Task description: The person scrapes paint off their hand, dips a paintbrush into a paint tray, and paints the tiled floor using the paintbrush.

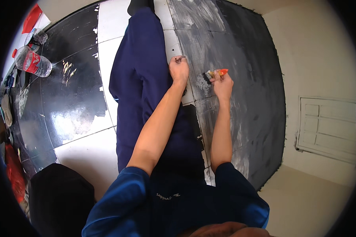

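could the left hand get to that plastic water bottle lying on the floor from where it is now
Probably not without shifting: the left hand rests at the outstretched leg, and the bottle lies far off to the left, though bare floor lies between.

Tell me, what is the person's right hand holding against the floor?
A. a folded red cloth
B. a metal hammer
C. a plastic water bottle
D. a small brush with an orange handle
D: the right hand grips a small brush with an orange handle, its bristles against the grey-smeared floor tile; the plastic bottle lies far off to the left.
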`<action>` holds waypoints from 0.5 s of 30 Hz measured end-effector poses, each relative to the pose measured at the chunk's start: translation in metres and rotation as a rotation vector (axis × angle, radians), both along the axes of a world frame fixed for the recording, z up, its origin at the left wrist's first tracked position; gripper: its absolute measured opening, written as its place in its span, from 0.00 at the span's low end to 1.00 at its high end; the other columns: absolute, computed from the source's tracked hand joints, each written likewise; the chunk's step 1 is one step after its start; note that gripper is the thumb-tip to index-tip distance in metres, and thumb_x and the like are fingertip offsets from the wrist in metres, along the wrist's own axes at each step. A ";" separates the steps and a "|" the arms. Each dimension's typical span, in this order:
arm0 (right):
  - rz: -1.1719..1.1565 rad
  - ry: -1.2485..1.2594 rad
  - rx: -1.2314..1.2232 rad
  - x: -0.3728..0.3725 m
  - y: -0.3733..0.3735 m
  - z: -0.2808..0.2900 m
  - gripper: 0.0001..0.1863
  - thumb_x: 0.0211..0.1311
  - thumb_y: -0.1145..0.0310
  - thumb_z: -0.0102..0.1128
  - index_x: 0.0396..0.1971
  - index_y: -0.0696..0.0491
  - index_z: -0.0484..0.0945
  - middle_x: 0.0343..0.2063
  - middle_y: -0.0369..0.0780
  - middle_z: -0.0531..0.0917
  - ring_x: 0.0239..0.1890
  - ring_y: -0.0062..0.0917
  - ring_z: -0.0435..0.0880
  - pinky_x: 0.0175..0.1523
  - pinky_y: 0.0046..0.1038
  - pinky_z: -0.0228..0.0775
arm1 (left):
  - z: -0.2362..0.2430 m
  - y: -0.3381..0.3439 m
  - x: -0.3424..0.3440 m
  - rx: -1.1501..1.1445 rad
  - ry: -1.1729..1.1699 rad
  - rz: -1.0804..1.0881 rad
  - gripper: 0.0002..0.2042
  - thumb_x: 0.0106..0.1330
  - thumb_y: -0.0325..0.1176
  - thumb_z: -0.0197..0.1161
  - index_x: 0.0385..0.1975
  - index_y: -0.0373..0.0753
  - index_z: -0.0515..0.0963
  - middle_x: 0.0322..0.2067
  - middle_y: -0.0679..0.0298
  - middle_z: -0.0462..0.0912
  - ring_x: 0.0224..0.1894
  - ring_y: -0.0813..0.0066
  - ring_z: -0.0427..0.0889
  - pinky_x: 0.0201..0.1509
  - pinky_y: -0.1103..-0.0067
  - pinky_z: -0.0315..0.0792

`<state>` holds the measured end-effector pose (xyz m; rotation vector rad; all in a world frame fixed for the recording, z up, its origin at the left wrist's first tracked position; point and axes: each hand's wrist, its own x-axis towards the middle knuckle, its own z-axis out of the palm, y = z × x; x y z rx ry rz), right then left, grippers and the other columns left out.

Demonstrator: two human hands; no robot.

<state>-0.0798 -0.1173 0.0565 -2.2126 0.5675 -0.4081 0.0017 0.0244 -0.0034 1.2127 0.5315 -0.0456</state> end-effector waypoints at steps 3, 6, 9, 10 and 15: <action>-0.041 -0.087 0.032 -0.001 0.009 0.039 0.11 0.73 0.66 0.59 0.41 0.61 0.80 0.26 0.40 0.86 0.23 0.20 0.85 0.30 0.22 0.75 | 0.008 0.005 0.006 -0.023 0.024 0.034 0.06 0.63 0.27 0.61 0.37 0.33 0.80 0.33 0.61 0.85 0.37 0.72 0.83 0.47 0.76 0.75; -0.110 -0.182 -0.005 -0.008 0.005 0.042 0.10 0.73 0.68 0.59 0.41 0.61 0.80 0.26 0.39 0.85 0.23 0.19 0.85 0.27 0.23 0.74 | 0.004 0.001 0.004 0.015 0.005 0.015 0.06 0.63 0.28 0.61 0.37 0.34 0.80 0.33 0.59 0.85 0.37 0.69 0.84 0.47 0.74 0.76; -0.102 0.010 0.141 -0.011 -0.020 -0.023 0.09 0.73 0.68 0.59 0.41 0.60 0.79 0.25 0.39 0.85 0.23 0.19 0.85 0.27 0.23 0.74 | 0.013 -0.012 0.005 0.029 0.012 -0.011 0.07 0.62 0.28 0.61 0.37 0.34 0.80 0.33 0.59 0.85 0.37 0.69 0.84 0.47 0.74 0.76; -0.098 0.015 0.144 -0.008 -0.012 -0.023 0.09 0.73 0.68 0.59 0.41 0.60 0.79 0.25 0.39 0.85 0.23 0.19 0.85 0.27 0.23 0.74 | 0.009 -0.010 0.006 0.033 0.016 -0.007 0.07 0.62 0.28 0.61 0.37 0.34 0.80 0.33 0.59 0.85 0.37 0.69 0.84 0.47 0.74 0.76; -0.104 -0.058 0.003 -0.006 -0.015 0.015 0.09 0.73 0.68 0.59 0.42 0.59 0.78 0.25 0.39 0.85 0.22 0.19 0.84 0.27 0.22 0.73 | 0.016 -0.003 0.000 -0.028 0.038 -0.005 0.08 0.61 0.29 0.61 0.37 0.33 0.80 0.33 0.58 0.85 0.37 0.68 0.84 0.47 0.74 0.75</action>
